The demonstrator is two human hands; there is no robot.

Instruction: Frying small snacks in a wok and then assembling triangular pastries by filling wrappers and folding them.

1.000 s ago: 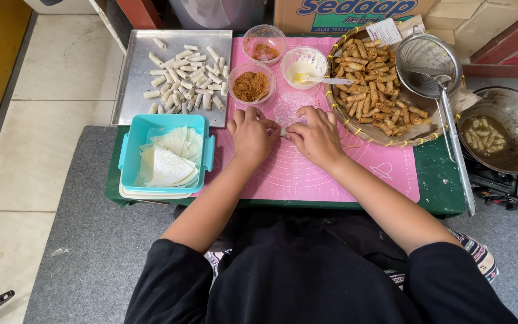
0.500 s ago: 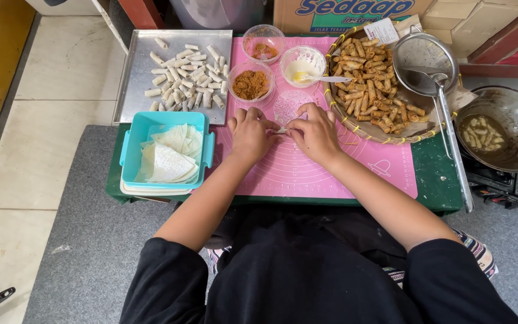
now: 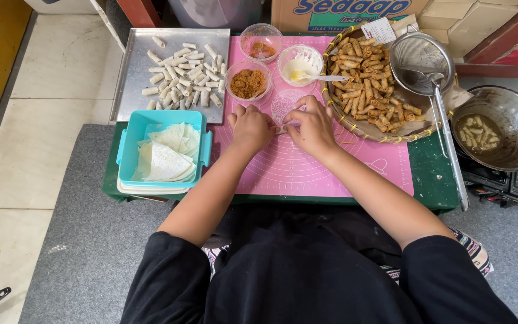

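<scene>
On the pink mat [image 3: 307, 168], between the steel tray of raw rolls [image 3: 128, 72] and the woven basket of fried ones [image 3: 379, 129], with the teal box of wrappers [image 3: 128, 144] at the near left, the rolling step seemed to be in hand. The left hand [image 3: 252, 127] and right hand [image 3: 313, 125] met over a small pale wrapper [image 3: 283, 128] lying on the mat, fingertips pinched narrowly on its edges. Finishing the roll would call for even, gentle pressure, so the thin skin did not tear.

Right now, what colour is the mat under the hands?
Pink, with faint white printed circles; the mat shows in the head view.
</scene>
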